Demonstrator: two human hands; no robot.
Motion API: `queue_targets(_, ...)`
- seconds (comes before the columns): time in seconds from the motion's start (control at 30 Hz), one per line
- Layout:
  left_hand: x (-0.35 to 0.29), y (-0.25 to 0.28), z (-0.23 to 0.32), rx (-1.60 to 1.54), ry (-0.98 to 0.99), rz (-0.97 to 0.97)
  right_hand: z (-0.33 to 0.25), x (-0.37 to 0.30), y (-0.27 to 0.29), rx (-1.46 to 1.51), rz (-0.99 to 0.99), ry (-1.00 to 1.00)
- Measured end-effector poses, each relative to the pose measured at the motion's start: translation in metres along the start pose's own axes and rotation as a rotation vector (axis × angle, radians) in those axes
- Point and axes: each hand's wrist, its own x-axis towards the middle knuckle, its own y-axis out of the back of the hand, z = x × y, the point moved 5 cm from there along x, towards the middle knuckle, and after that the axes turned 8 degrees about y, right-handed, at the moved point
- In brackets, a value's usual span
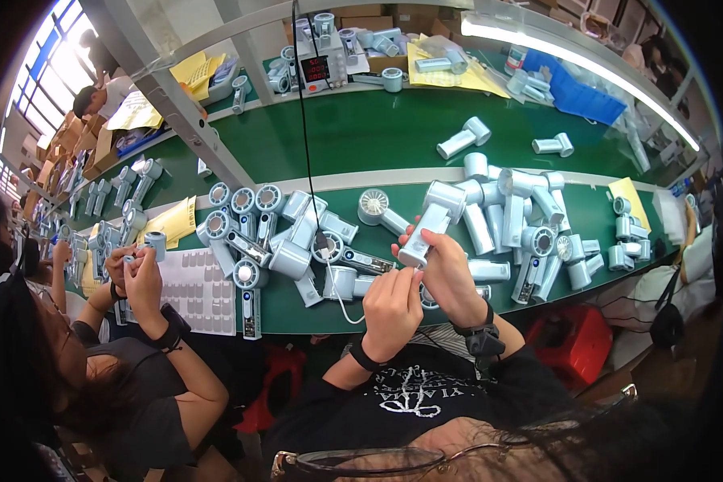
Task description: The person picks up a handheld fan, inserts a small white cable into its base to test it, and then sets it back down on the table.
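Handheld fan [432, 223] above the green bench [287, 323], by its near edge; piled fans [289, 259] flank it, wider room lying beyond the pale rail [418, 175]. Long axis slants, head far-right, base near-left. Right hand [451, 281] clamped on it; left hand [390, 315] at base, grip indeterminable.

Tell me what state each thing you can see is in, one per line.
Held fan: head up, in the right hand.
Left hand: fingers curled near the fan's lower end.
Digital display: lit red.
Tube lamp: on.
Blue bin: open.
Uncased fan: lying, inner parts exposed.
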Motion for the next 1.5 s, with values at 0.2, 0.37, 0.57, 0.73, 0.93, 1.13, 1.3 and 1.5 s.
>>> queue_targets(0.2, 0.005, -0.007, -0.003, 0.066, -0.032, -0.112, -0.004, -0.001, 0.0, -0.139, 0.017, 0.243)
queue_targets(0.37, 0.005, -0.007, -0.009, 0.019, -0.051, -0.143, 0.001, -0.001, -0.003, -0.249, -0.016, 0.336)
queue_targets(0.57, 0.005, -0.009, -0.023, -0.019, -0.02, -0.194, 0.01, 0.002, -0.001, -0.314, -0.027, 0.391)
queue_targets(0.73, 0.006, -0.005, -0.046, -0.239, 0.108, -0.274, 0.016, 0.003, -0.002, -0.442, -0.105, 0.427)
queue_targets(0.93, 0.014, 0.019, -0.052, -0.487, 0.19, -0.183, -0.012, -0.002, -0.009, -0.659, -0.45, 0.45)
queue_targets(1.13, 0.001, 0.022, -0.071, -0.86, 0.291, -0.345, -0.044, -0.002, 0.008, -1.169, -0.577, 0.471)
queue_targets(1.3, -0.003, 0.019, -0.077, -0.828, 0.29, -0.438, -0.077, 0.026, 0.009, -1.359, -0.539, 0.593)
queue_targets(1.5, -0.007, 0.016, -0.075, -0.798, 0.34, -0.528, -0.085, 0.026, 0.008, -1.212, -0.814, 0.812)
